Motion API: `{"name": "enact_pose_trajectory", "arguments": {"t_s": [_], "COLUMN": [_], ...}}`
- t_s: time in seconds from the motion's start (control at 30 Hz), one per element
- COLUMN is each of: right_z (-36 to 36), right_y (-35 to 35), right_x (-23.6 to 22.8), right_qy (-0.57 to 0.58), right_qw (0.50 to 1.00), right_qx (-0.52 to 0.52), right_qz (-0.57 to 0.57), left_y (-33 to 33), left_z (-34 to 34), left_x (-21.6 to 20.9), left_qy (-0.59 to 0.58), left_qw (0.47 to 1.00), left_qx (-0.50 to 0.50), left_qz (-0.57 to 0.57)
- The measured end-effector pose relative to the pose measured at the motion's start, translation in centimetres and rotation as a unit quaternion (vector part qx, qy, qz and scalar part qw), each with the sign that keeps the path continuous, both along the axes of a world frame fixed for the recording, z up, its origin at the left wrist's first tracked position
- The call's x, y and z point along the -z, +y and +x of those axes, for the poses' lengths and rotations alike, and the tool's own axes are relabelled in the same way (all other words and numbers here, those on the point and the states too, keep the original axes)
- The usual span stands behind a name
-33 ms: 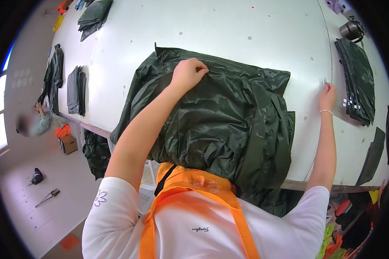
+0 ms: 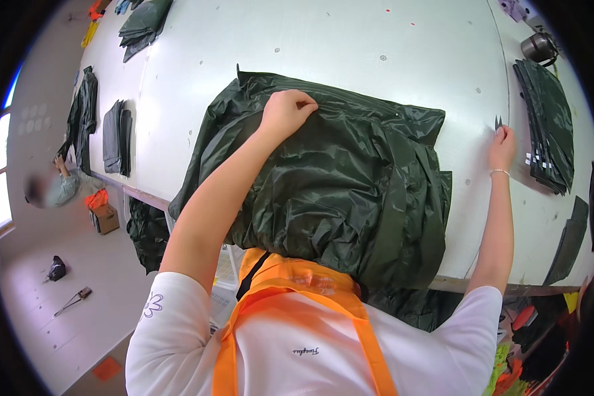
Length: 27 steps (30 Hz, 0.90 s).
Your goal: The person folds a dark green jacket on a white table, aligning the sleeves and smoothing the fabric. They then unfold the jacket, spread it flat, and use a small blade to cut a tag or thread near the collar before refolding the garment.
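A dark green, shiny garment (image 2: pixel 310 191) lies creased and folded on the white table in front of me, its near part hanging toward my waist. Close to its far edge, my left hand (image 2: pixel 285 111) pinches the fabric between thumb and fingers. Off to the right of the garment, my right hand (image 2: pixel 502 146) is closed around small thread snips (image 2: pixel 498 123). Their two pointed blades stick out past my fingertips, slightly apart, above the bare tabletop and away from the cloth.
A stack of dark green folded pieces (image 2: pixel 545 125) with white labels lies right of my right hand, near a metal jug (image 2: pixel 538 47). More folded stacks (image 2: pixel 117 138) rest at the left. Another person (image 2: pixel 56 188) handles a dark garment (image 2: pixel 82 122) there. The table edge (image 2: pixel 145 197) runs before me.
At my right hand, the snips' blades show more plainly and look a little wider apart. My left hand and the garment stay where they were.
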State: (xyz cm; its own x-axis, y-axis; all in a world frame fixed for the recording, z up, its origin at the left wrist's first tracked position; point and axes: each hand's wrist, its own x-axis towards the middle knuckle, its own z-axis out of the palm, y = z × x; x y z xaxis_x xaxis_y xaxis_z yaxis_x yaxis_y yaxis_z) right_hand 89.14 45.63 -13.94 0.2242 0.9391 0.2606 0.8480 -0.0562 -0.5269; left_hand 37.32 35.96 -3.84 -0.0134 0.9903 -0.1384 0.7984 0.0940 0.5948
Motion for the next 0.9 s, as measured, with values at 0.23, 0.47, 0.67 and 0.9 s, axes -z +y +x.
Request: {"name": "enact_pose_trajectory", "arguments": {"t_s": [0.23,0.47,0.67,0.9], "right_z": [-22.1,-32.5,-35.6,-37.0], "right_y": [-4.2,-6.8,-7.0,-6.5], "right_x": [-9.4,-9.5,-8.7,-7.9], "right_qy": [0.295,0.238,0.125,0.060], "right_qw": [0.915,0.883,0.900,0.901], "right_qx": [-0.257,-0.373,-0.390,-0.407], "right_qz": [-0.094,-0.156,-0.148,-0.138], "left_y": [-0.1,0.7,0.4,0.5], "left_z": [-1.9,-2.5,-2.1,-1.4], "left_x": [1.1,0.5,1.0,0.2], "left_qy": [-0.144,-0.393,-0.371,-0.370], "left_qw": [0.983,0.885,0.899,0.894], "left_qx": [-0.111,-0.239,-0.230,-0.250], "left_qz": [-0.005,-0.066,-0.024,-0.022]}}
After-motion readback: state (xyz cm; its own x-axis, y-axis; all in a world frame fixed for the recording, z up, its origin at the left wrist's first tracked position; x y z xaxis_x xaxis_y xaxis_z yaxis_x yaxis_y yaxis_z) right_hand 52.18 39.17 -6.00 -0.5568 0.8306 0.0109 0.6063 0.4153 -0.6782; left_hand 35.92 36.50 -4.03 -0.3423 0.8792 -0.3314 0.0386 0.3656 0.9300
